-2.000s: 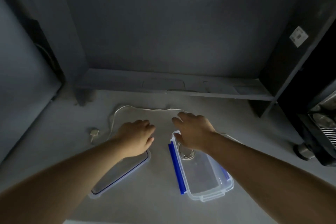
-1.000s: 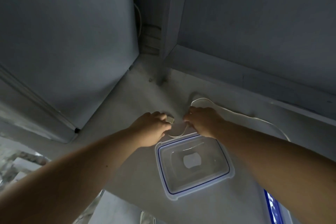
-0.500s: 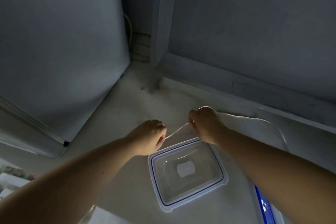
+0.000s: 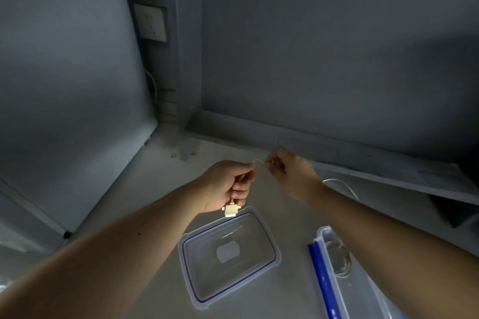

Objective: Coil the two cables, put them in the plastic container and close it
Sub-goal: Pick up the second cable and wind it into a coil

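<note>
1. Left hand [image 4: 228, 185] raised above the grey surface [image 4: 293, 217], fingers curled closed around a thin white cable [image 4: 259, 162], thumb side up.
2. Pale connector block [image 4: 230, 210] of that cable hanging out below the left fist, just above the far edge of the lid [image 4: 229, 254].
3. Right hand [image 4: 291, 173] also lifted, near the back edge of the surface, fingertips pinched on the same cable; a short arch of cable showing between the two hands.
4. More of the white cable looping on the surface behind the right forearm, toward the back edge.
5. Clear lid with a blue seal line lying flat on the surface, below the left hand, apart from the container.
6. Clear plastic container [image 4: 342, 292] with a blue latch strip along its left side, near the right front corner of the surface, partly hidden under the right forearm; open, no lid on it.
7. Coiled second cable [image 4: 340, 259] lying inside the container at its far end.
8. Wall socket [image 4: 151, 22] on the back wall, well above the surface, in the left corner.
</note>
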